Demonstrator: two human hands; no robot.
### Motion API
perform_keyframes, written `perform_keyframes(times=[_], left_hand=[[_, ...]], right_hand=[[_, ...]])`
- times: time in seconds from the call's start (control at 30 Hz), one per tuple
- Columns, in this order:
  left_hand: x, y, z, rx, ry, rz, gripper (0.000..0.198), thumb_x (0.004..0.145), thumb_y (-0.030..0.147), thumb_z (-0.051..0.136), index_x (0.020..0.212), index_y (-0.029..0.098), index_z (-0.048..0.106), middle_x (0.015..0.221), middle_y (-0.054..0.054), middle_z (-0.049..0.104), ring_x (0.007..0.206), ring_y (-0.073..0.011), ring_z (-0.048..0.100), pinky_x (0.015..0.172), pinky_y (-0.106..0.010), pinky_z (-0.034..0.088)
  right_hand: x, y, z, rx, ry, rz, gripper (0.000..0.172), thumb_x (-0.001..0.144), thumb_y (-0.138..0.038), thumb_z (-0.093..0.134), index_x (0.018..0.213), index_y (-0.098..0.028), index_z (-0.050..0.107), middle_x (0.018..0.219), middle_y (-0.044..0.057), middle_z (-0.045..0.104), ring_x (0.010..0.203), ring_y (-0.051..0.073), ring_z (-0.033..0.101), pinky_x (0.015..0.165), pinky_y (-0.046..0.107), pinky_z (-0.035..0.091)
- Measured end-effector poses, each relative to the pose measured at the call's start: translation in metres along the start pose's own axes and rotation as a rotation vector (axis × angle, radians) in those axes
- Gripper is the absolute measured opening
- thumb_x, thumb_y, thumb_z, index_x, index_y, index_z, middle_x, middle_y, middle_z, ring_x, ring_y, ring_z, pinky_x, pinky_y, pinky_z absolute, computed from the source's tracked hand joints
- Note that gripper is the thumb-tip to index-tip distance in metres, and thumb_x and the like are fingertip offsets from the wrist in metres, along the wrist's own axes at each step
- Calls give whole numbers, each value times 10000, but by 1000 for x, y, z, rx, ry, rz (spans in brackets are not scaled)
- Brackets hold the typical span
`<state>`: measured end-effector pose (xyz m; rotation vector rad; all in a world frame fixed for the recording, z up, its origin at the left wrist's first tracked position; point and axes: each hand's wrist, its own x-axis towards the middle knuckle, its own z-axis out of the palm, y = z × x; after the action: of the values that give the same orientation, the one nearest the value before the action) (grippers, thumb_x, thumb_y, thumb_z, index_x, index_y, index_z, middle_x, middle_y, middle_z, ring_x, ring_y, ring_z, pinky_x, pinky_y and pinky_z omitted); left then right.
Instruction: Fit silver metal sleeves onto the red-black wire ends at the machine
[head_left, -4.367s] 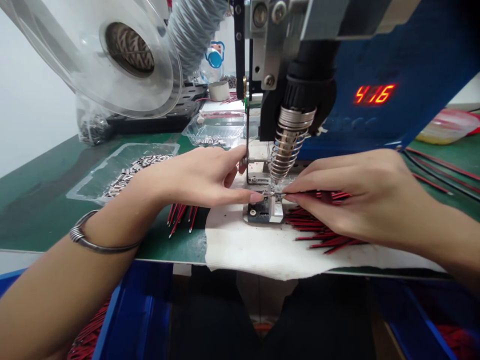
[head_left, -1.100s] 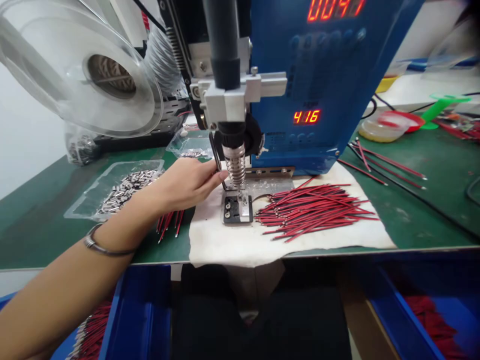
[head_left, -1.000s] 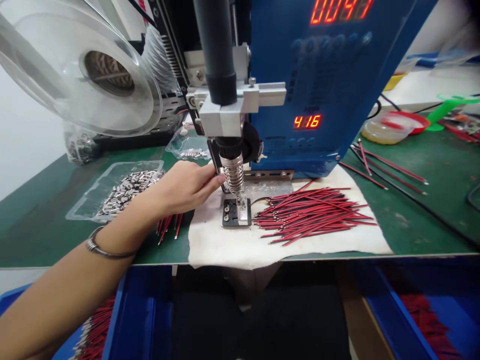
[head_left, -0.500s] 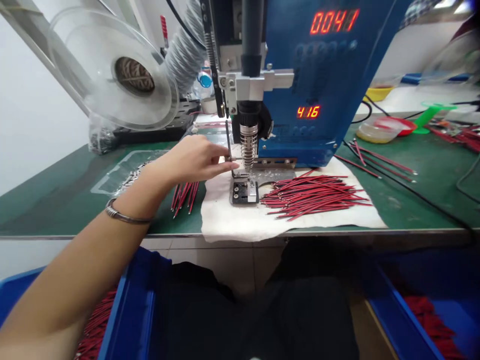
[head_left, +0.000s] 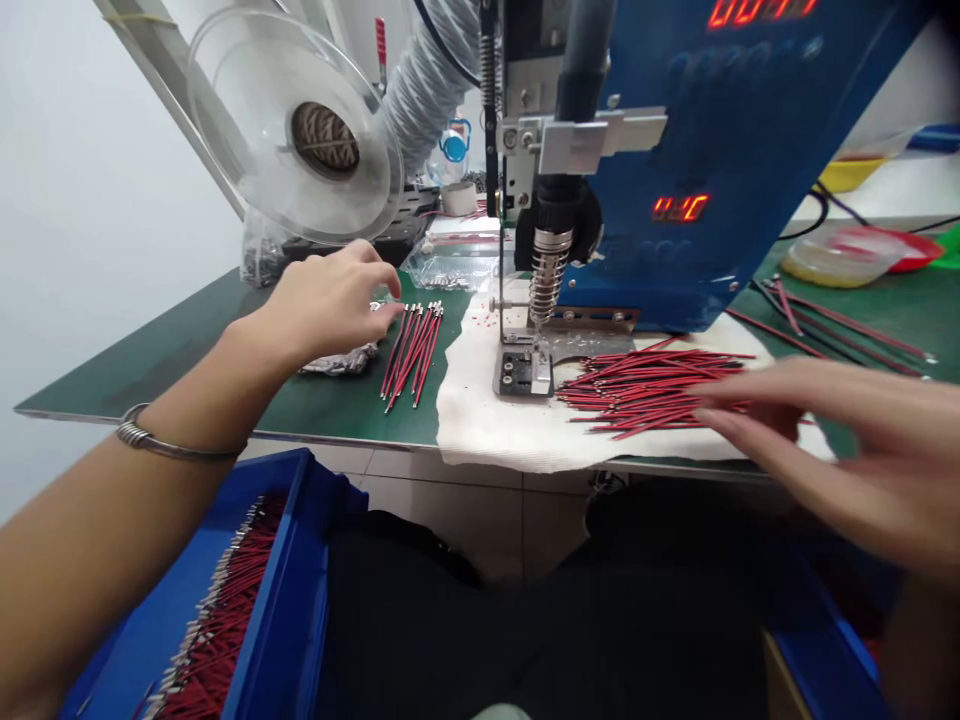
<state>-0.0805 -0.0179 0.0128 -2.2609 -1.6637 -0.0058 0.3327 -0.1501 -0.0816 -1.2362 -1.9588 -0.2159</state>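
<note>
My left hand (head_left: 334,300) hovers at the left, fingers curled and thumb and forefinger apart. Its thumb tip is near the metal-tipped ends of a small bunch of red and black wires (head_left: 412,355) on the green table. Beneath that hand lies a heap of small silver parts (head_left: 341,360), partly covered. My right hand (head_left: 840,440), slightly blurred, reaches in from the right. Its thumb and forefinger are a little apart at the right end of a larger pile of red and black wires (head_left: 652,385) on a white cloth (head_left: 480,410); I see no wire lifted.
Between the hands stands a blue machine (head_left: 720,150) with red digits, its spring-wrapped tip (head_left: 550,275) above a small black fixture (head_left: 517,375). A clear fume hood (head_left: 225,130) is at back left. Below left, a blue bin (head_left: 300,550) holds many wires.
My left hand has moved left, away from the machine's tip, to beside the small wire bunch. My right hand has come into view over the wire pile. The camera view has shifted left.
</note>
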Motion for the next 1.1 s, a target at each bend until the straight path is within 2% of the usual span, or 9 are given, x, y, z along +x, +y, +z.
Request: perform_keyframes(times=[0.07,0.17,0.3,0.43,0.5,0.6,0.7,0.87,1.1], left_hand=[[-5,-1,-6,32,17,-59,458,1014,490,424,1162,175,722,1272,-179,693,882,-272,606,677,-358,361],[-9,-12,-7,111,-49,-152,563,1067,523,270,1036,164,702,1019,-147,721,764,-210,500,619,-313,276],[-12,-30,3,115,-115,-187,535,1027,584,399,978,199,767,897,-91,722,648,-156,384,592,-283,262],[-12,-31,10,59,-159,-147,572,963,687,497,992,210,810,816,-60,751,609,-135,417,571,-260,290],[-11,-28,9,22,-186,-136,573,942,695,523,996,205,817,825,-61,775,614,-140,472,572,-257,320],[-7,-28,6,-31,-265,-132,388,910,522,608,996,207,818,883,-65,801,688,-176,590,612,-274,397],[-4,-33,5,-93,-336,-109,277,869,379,634,992,211,816,906,-55,810,767,-202,655,679,-295,456],[-5,-37,6,-130,-339,-88,307,903,424,623,1002,214,823,895,-37,788,768,-197,626,708,-313,428],[-10,-32,3,-257,-352,-161,320,888,487,632,896,199,769,802,-15,721,756,-186,565,717,-292,356]], right_hand=[[49,0,7,61,-212,-266,261,1048,-463,620,1112,-292,807,1054,-6,819,860,114,748,755,234,548],[92,13,23,109,-413,-427,293,1037,-453,602,1056,-278,836,973,-35,803,759,85,736,675,219,528],[121,33,35,14,-605,-401,234,907,-424,751,982,-231,858,960,-39,821,705,70,730,649,206,514],[146,30,40,40,-903,-302,647,923,-594,489,969,-29,802,998,2,819,773,29,748,635,156,469],[156,25,43,87,-970,-185,549,839,-594,655,842,-68,812,824,-45,810,589,19,702,545,129,436],[162,18,46,112,-1065,-186,556,855,-551,606,929,-34,799,808,-74,791,578,-6,676,542,129,395],[158,16,46,126,-1020,-256,546,866,-525,556,944,-47,810,858,-70,798,661,-20,695,579,107,400],[148,21,43,184,-870,-307,513,901,-493,538,1019,-88,830,927,-69,793,813,-7,717,724,123,453],[143,6,37,409,-690,-431,226,1025,-328,642,1007,-183,815,969,52,806,832,123,735,761,229,542]])
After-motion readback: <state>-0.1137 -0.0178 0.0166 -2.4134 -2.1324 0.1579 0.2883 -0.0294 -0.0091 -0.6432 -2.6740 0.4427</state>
